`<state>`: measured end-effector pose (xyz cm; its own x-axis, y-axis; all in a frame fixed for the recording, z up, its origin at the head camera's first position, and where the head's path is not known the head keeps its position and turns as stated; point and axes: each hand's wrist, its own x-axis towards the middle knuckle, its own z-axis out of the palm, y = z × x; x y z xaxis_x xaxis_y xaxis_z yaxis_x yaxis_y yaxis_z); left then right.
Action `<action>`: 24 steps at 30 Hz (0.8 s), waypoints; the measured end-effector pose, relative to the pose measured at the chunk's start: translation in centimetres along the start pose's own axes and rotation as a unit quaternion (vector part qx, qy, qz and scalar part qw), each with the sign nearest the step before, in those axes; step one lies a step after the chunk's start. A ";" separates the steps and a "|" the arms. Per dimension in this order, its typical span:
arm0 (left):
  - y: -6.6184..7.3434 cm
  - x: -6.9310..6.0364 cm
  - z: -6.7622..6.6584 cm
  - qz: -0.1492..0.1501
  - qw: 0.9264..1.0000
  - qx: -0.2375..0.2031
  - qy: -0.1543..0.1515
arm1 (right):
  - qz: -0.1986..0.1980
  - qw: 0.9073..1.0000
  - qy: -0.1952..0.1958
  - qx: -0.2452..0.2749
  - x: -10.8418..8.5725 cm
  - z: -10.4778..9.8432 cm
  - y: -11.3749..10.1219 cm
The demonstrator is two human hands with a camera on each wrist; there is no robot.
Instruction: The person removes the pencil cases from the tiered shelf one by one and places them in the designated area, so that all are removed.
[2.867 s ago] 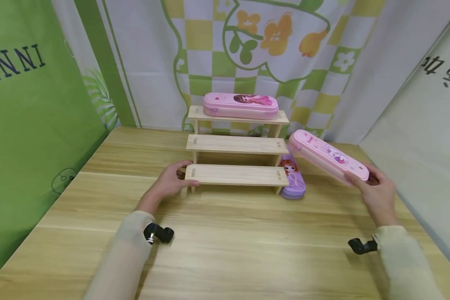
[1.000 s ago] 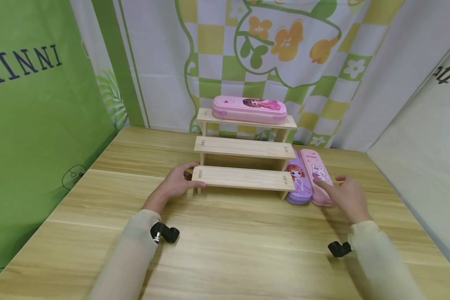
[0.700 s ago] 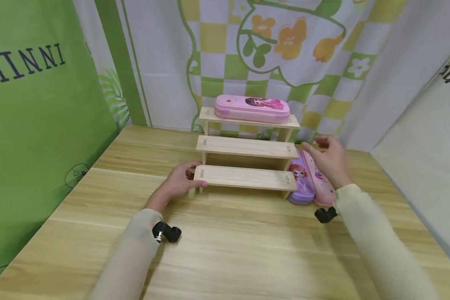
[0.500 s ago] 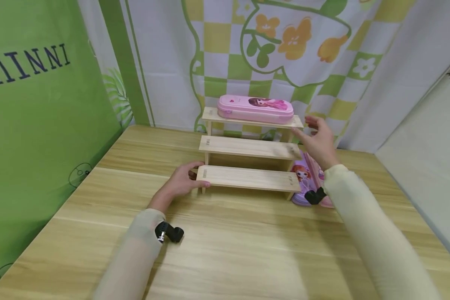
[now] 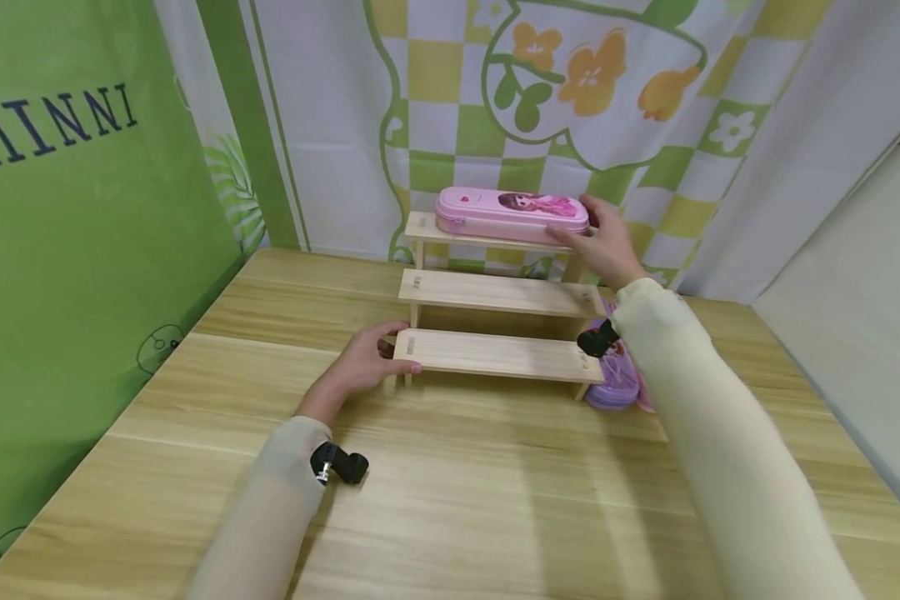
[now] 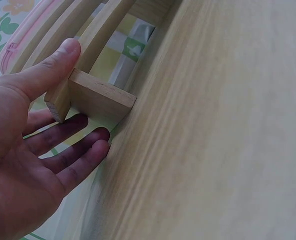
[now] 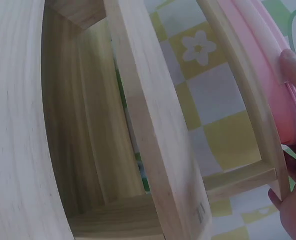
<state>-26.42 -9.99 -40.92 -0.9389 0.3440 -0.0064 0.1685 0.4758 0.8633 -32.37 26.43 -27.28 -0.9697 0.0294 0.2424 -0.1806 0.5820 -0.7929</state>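
The right hand [image 5: 606,242] pinches the pink case [image 5: 483,212], probably light and stiff, at its handy 3 o'clock end; the left hand [image 5: 362,360] grips the stand [image 5: 495,353] at 9 o'clock.

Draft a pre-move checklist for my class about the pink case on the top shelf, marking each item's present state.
1. Pink case resting on the top shelf: ok.
2. Right hand at its right end, thumb in front: ok.
3. Left hand holding the left end of the lowest shelf: ok.
4. Clear view of the purple case: not ok, the right sleeve partly covers it.
5. Contents of the pink case: cannot tell, it looks shut.
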 end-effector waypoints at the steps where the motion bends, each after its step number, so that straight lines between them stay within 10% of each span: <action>1: 0.0 0.0 0.0 0.000 1.000 0.001 0.000 | 0.001 1.000 0.000 0.003 0.0 0.0 0.0; 14: 0.1 0.0 0.0 0.002 1.000 0.004 0.002 | 0.047 0.991 0.073 0.102 -1.9 -0.6 0.8; 24: -0.1 0.1 0.0 0.001 1.000 0.002 0.002 | 0.075 0.966 0.154 0.192 -8.6 -4.4 3.5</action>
<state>-26.51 -10.03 -40.97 -0.9397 0.3421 -0.0033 0.1711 0.4783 0.8614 -23.89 31.80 -29.63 -0.9056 0.3648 0.2165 -0.1470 0.2088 -0.9668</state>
